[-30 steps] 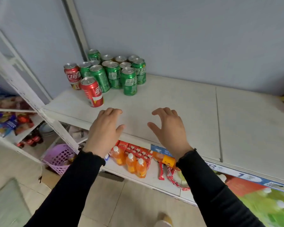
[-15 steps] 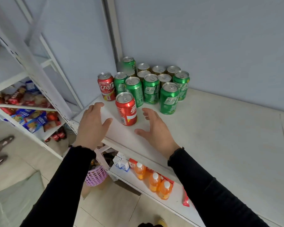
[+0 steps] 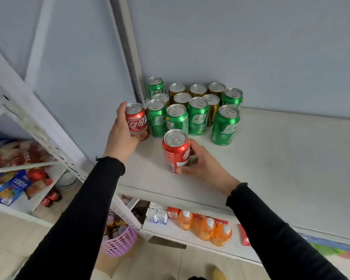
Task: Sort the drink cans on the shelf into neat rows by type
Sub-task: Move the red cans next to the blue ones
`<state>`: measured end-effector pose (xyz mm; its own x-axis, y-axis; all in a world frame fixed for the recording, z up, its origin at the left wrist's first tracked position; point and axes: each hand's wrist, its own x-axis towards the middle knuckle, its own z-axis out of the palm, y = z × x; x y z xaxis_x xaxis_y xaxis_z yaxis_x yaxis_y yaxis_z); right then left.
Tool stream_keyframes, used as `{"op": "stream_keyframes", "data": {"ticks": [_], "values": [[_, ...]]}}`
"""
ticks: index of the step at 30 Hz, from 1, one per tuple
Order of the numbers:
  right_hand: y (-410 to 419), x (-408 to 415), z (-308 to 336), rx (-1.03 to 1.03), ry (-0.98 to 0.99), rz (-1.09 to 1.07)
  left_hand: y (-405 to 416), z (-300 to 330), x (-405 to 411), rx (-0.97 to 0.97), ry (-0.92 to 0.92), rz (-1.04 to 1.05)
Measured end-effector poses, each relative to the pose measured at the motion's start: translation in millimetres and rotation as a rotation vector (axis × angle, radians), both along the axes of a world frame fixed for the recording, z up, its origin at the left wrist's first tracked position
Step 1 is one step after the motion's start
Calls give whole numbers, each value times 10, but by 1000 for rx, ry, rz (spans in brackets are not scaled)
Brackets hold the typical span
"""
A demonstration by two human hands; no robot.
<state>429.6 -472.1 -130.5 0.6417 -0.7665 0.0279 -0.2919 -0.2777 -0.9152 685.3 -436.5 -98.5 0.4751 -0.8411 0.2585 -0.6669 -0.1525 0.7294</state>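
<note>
— Hands first: what has each got?
— Low centre of frame, the right hand (image 3: 202, 166) wraps the near red can (image 3: 176, 151), upright on the white shelf (image 3: 281, 168). Up and left, the left hand (image 3: 120, 131) clasps the far red can (image 3: 136, 121).
— And behind?
— That can touches the green cans (image 3: 198, 116), clustered mid-frame; gold cans (image 3: 198, 90) stand hindmost against the wall.

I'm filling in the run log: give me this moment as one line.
stage: grasp | left hand: shut on rear red can | right hand: shut on front red can | green cans: clustered, untouched | shelf
</note>
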Motion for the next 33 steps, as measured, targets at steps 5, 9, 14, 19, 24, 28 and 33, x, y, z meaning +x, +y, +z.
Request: {"op": "stream_keyframes", "data": {"ticks": [5, 9, 14, 19, 24, 28, 33], "values": [[162, 86, -3, 3, -51, -130, 11, -53, 54, -117, -9, -41], [317, 44, -17, -1, -78, -264, 264, -68, -39, -156, 13, -84], [443, -256, 4, 16, -153, -438, 520, -132, -426, -154, 100, -209], [483, -920, 73, -37, -151, -576, 433, -42, -1189, -144, 79, -352], [584, -2090, 92, -71, -145, -736, 224, -12, -2387, -131, 115, -523], [677, -3257, 86, -96, -116, -851, 77, 19, -3563, -127, 151, -621], [684, -4638, 113, -113, -68, -947, -113, 45, -4922, -99, 183, -705]]}}
